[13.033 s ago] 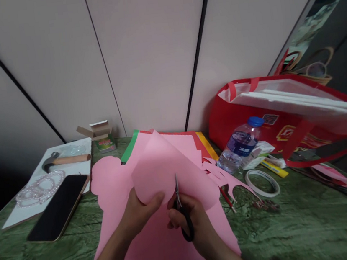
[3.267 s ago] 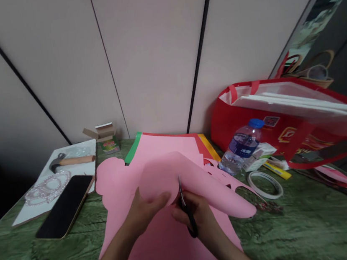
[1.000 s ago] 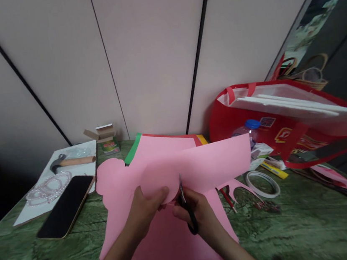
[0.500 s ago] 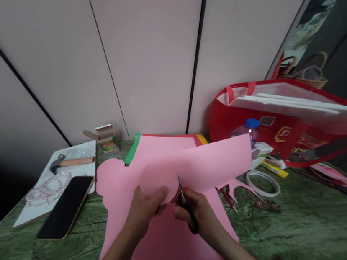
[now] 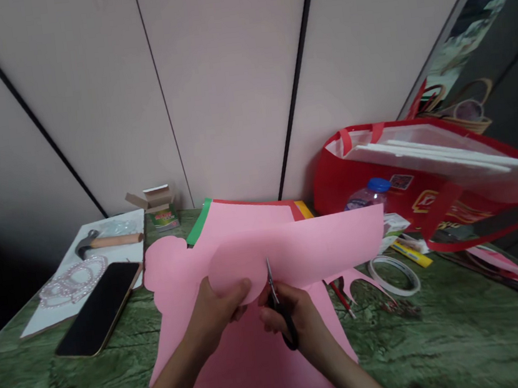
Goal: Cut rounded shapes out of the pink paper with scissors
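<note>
A sheet of pink paper (image 5: pixel 326 245) is raised above the table, its lower edge cut into a rounded curve. My left hand (image 5: pixel 223 308) pinches that rounded part, thumb on top. In my right hand (image 5: pixel 295 315) is a pair of scissors (image 5: pixel 282 317) with black handles, the blades pointing away from me against the sheet at the curve's right side. Beneath both hands lies more pink paper (image 5: pixel 261 363). A pink piece with scalloped edges (image 5: pixel 168 265) shows to the left. Green, red and yellow sheet edges peek out behind.
On the left lie a black phone (image 5: pixel 98 311), a hammer (image 5: pixel 114 241) and beaded strings (image 5: pixel 74 283), beside a small open box (image 5: pixel 162 212). To the right are a tape roll (image 5: pixel 394 275), a red pencil (image 5: pixel 342 300), a yellow box cutter (image 5: pixel 412 254) and a red bag (image 5: pixel 333 178).
The right end of the raised pink sheet has swung slightly right and down. My right hand and the scissors have shifted very slightly right; my left hand keeps its hold.
</note>
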Available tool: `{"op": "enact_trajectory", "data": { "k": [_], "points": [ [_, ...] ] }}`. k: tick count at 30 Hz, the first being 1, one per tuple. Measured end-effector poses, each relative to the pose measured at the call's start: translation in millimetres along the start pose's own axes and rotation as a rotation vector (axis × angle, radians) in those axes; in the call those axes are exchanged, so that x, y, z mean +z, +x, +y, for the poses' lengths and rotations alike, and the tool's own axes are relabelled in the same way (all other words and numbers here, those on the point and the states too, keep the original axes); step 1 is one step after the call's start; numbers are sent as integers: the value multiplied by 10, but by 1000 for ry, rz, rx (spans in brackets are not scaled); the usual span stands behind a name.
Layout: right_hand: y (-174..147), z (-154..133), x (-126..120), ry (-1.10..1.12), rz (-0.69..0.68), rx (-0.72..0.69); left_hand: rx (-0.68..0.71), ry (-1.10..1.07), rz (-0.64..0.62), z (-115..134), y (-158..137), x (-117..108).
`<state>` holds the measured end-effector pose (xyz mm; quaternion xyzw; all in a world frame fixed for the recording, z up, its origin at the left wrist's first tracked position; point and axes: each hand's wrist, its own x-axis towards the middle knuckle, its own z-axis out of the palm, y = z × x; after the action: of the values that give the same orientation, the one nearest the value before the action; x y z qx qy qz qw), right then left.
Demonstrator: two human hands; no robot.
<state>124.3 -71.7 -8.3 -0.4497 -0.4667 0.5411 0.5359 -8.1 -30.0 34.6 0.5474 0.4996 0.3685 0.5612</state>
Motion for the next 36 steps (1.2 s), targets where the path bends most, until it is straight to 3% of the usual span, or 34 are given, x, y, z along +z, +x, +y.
{"op": "enact_trajectory", "data": {
  "k": [25, 36],
  "points": [
    [7, -54, 40, -13, 19, -7, 114, 33, -69, -32, 13, -39],
    [7, -36, 31, -15, 14, -6, 136, -66, -88, -83, 27, -26]
  ]
}}
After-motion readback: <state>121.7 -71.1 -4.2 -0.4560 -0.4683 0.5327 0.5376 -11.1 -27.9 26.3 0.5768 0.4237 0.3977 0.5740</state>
